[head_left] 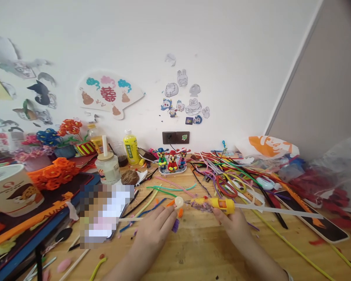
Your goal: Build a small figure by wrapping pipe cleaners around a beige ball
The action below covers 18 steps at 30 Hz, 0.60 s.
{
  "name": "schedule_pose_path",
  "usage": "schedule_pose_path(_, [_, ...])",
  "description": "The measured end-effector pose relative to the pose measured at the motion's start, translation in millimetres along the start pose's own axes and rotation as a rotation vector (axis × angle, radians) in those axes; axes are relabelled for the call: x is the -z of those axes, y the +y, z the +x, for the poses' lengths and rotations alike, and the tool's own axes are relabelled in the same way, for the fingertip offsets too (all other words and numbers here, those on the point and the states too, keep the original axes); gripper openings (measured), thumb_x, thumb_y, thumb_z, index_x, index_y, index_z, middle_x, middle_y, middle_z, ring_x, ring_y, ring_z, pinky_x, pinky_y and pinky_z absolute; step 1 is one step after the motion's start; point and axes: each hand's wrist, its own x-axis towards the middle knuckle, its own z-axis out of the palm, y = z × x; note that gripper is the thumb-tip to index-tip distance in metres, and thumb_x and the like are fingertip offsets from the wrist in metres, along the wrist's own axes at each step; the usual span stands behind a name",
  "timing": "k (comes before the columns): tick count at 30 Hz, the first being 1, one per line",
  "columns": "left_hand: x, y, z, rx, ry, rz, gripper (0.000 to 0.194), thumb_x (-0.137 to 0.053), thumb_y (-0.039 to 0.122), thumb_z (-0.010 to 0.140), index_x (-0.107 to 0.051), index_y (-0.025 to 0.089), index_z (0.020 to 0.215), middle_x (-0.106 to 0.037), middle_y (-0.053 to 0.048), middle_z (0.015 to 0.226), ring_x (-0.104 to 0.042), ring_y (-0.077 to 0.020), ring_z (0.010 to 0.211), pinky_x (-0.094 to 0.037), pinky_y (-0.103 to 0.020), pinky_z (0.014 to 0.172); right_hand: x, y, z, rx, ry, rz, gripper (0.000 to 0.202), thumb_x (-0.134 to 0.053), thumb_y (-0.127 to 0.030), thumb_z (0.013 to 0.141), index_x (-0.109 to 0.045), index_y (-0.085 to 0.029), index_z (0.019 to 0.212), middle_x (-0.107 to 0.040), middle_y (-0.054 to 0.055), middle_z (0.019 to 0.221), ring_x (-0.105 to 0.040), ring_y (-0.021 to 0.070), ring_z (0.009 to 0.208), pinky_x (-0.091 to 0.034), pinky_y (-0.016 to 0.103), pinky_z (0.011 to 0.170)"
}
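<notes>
Yellow tool [215,204] between both hands, pipe cleaners [222,171] heaped just behind.

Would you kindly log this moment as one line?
left hand: at white cap | right hand: holds yellow tool | wooden table

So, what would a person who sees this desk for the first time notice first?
Probably the two hands at the front: the right hand grips a yellow plastic tube-shaped tool, and the left hand touches its white round end. Behind them, on the right of the wooden table, lies a tangled heap of colourful pipe cleaners. Orange pipe-cleaner flowers glow at the left.
</notes>
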Motion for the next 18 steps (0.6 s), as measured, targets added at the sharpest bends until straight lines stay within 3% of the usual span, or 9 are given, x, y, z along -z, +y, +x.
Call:
schedule_pose_path(7, [1.3, 0.5, 2.4, 0.007, -0.004, 0.022, 0.023, -0.036, 0.010, 0.087, -0.059, 0.009, 0.089, -0.070, -0.013, 0.083, -0.062, -0.0184, 0.073, -0.053, -0.030, 0.064, -1.4, 3.5, -2.8, 0.017, -0.001, -0.007, 0.036, -0.050, -0.052, 0.075, -0.060, -0.018, 0.078, -0.064, 0.004, 0.065, -0.058, 0.0242, 0.065, -0.043, 0.030, 0.057])
schedule_pose_path(14, [5.4, 2.7, 8.1, -0.050, 0.000, 0.054, 0.028, -0.031, 0.010, 0.089, -0.059, 0.011, 0.086, -0.070, -0.011, 0.080, -0.061, -0.0172, 0.068, -0.051, -0.028, 0.058, -3.7, 7.8, -4.0, 0.040, -0.063, -0.038, 0.039, -0.046, -0.053, 0.077, -0.060, -0.018, 0.084, -0.067, 0.010, 0.082, -0.061, 0.0284, 0.079, -0.045, 0.038, 0.073])
schedule_pose_path(18, [2.7, 3.4, 6.2, -0.081, 0.019, 0.066, 0.026, -0.033, 0.008, 0.088, -0.059, 0.011, 0.086, -0.069, -0.010, 0.080, -0.060, -0.0167, 0.068, -0.049, -0.027, 0.056, -3.3, 6.7, -3.5, 0.044, -0.062, -0.074, 0.040, -0.044, -0.056, 0.076, -0.059, -0.018, 0.079, -0.067, 0.009, 0.077, -0.061, 0.0289, 0.076, -0.046, 0.041, 0.072])
